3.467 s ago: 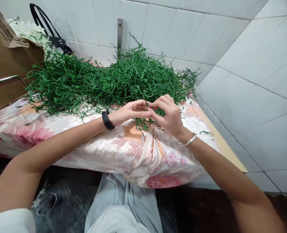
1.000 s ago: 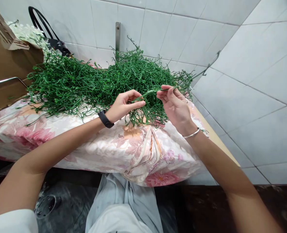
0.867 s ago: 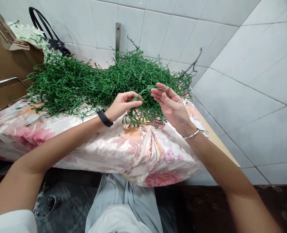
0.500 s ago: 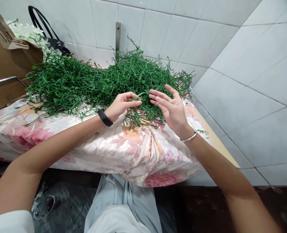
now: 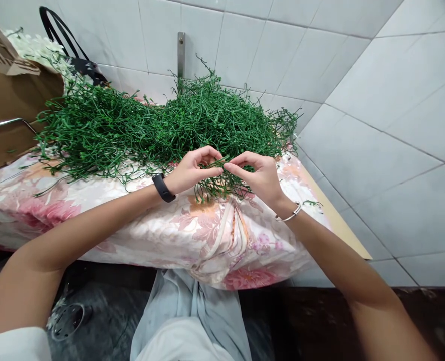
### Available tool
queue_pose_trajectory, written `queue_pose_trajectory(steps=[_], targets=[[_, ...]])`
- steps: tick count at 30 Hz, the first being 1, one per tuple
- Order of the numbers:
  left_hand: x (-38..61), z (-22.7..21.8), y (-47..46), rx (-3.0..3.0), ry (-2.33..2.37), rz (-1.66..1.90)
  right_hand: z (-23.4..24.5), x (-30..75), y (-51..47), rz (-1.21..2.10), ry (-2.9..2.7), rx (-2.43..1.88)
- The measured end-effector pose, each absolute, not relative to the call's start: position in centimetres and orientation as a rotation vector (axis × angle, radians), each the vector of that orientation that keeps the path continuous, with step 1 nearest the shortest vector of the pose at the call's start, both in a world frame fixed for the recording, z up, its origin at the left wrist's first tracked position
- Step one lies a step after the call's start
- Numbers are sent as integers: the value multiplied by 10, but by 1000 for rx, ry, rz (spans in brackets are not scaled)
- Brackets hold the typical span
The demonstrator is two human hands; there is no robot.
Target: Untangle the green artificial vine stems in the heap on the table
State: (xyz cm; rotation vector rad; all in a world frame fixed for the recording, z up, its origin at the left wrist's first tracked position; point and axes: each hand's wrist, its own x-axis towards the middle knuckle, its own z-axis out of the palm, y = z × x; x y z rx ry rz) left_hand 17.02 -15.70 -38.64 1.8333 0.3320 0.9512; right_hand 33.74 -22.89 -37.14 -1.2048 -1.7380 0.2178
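A large tangled heap of thin green artificial stems (image 5: 215, 118) lies across the table against the tiled wall. In front of it, my left hand (image 5: 196, 170) is closed in a pinch on a small bunch of green stems (image 5: 218, 163). My right hand (image 5: 258, 175) meets it from the right, thumb and fingertips pressed together at the end of that bunch. Loose stems (image 5: 222, 188) spread on the cloth just below both hands. My fingers partly cover the held bunch, so how many stems are in it is hidden.
A floral cloth (image 5: 132, 225) covers the table, with a bare board edge (image 5: 331, 220) at the right. At the left stand a cardboard box (image 5: 15, 100), white artificial flowers (image 5: 38, 50) and a black bag (image 5: 87, 70). A metal bracket (image 5: 181, 55) is on the wall.
My right hand, spread and apart half a second ago, has moved down and left and closed its fingertips on the stems by my left hand. My left hand keeps its pinch.
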Motion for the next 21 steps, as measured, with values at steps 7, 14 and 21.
queue_pose_trajectory(steps=[7, 14, 21], targets=[[169, -383, -157, 1889, 418, 982, -366, 337, -231, 248, -1792, -1241], [168, -381, -158, 1965, 419, 1023, -362, 337, -234, 172, -1918, -1167], [169, -381, -158, 1888, 318, 1001, -365, 337, -232, -93, -2024, -1089]])
